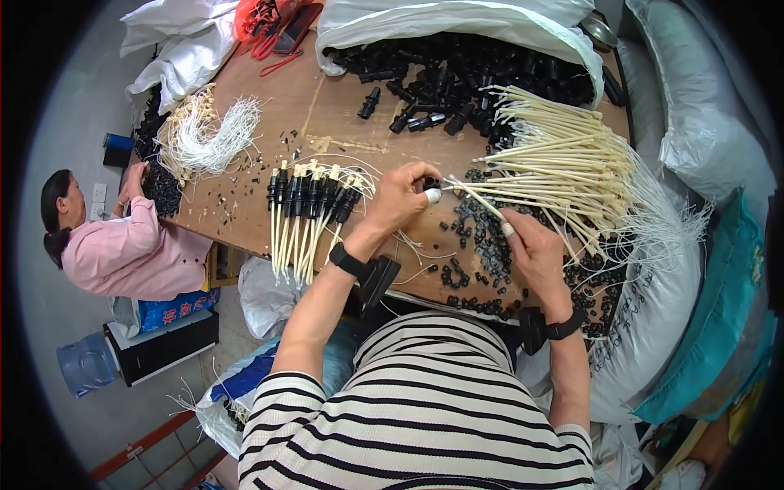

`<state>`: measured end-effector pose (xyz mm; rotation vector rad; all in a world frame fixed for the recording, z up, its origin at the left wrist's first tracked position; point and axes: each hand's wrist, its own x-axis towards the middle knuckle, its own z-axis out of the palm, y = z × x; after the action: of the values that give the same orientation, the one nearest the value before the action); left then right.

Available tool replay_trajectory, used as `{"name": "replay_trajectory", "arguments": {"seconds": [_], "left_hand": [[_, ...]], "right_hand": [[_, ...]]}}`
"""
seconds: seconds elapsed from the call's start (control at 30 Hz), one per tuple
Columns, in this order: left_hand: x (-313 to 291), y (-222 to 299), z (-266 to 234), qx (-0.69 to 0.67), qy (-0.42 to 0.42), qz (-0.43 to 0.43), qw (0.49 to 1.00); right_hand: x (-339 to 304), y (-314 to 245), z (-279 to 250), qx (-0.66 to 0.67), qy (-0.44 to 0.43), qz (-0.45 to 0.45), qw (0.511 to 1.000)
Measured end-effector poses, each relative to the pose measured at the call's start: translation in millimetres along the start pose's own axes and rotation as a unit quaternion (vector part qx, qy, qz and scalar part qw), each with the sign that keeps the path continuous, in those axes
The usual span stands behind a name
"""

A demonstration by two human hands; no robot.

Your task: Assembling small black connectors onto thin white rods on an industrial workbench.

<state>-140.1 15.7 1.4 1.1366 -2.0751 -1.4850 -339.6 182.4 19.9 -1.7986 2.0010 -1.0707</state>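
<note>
Above the middle of the table my left hand [396,198] pinches a small black plastic fitting [430,184] between thumb and fingers, which partly cover it. My right hand [535,247] grips a cream sleeved cable [480,199] near its lower end. The cable slants up to the left, and its thin pale tip comes close to the fitting; whether they touch, I cannot tell. White covers show on some fingertips. Left of my left hand lies a row of black connectors [313,196] with cream cables attached. A large fan of cream cables [563,159] spreads beyond my right hand.
Small black rings [490,253] lie scattered between and below my hands. Black connector housings [457,82] spill from a white sack [457,20] at the back. White wires [220,143] lie far left, near a person in pink [135,245]. Stuffed sacks [706,122] crowd the right side.
</note>
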Motion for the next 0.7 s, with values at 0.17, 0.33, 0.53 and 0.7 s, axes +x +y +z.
{"name": "replay_trajectory", "arguments": {"seconds": [0.17, 0.33, 0.53, 0.7], "left_hand": [[-11.5, 1.0, 7.7, 0.091, 0.013, 0.231, 0.969], [-22.9, 9.0, 20.4, 0.224, -0.057, 0.276, 0.933], [-20.9, -4.0, 21.2, 0.217, 0.012, 0.344, 0.913], [-40.4, 41.8, 37.8, 0.295, 0.030, 0.348, 0.889]], "right_hand": [[-4.6, -13.3, 4.7, 0.105, -0.009, 0.044, 0.993], [-11.6, -16.3, 9.2, -0.020, -0.085, -0.011, 0.996], [-13.2, -25.4, -18.4, -0.324, -0.133, 0.050, 0.935], [-13.1, -12.6, -26.4, -0.255, -0.022, 0.084, 0.963]]}}
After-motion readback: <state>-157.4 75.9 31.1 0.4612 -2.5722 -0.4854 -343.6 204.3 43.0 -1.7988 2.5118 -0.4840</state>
